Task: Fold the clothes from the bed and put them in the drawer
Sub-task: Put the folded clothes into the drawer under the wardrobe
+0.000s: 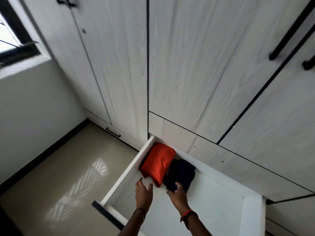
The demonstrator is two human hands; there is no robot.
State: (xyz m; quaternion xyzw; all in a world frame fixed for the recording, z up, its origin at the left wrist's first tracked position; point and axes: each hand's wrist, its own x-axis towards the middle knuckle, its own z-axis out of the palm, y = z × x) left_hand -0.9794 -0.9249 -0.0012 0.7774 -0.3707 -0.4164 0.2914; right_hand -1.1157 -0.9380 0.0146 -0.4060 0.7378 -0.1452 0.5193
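Note:
A white drawer (252, 217) stands pulled out at the foot of the wardrobe. A folded orange garment (157, 163) lies in its far left corner. Beside it on the right lies a folded dark navy garment (183, 172). My left hand (143, 193) hovers with spread fingers just in front of the orange garment, holding nothing. My right hand (177, 193) rests on the near edge of the navy garment, its fingers curled over the cloth. The bed is out of view.
Tall pale wood-grain wardrobe doors (187, 65) with black handles rise behind the drawer. A shut lower drawer with a black handle (113, 132) sits to the left. Glossy beige floor (59, 176) stretches left, with a window (15, 40) above it.

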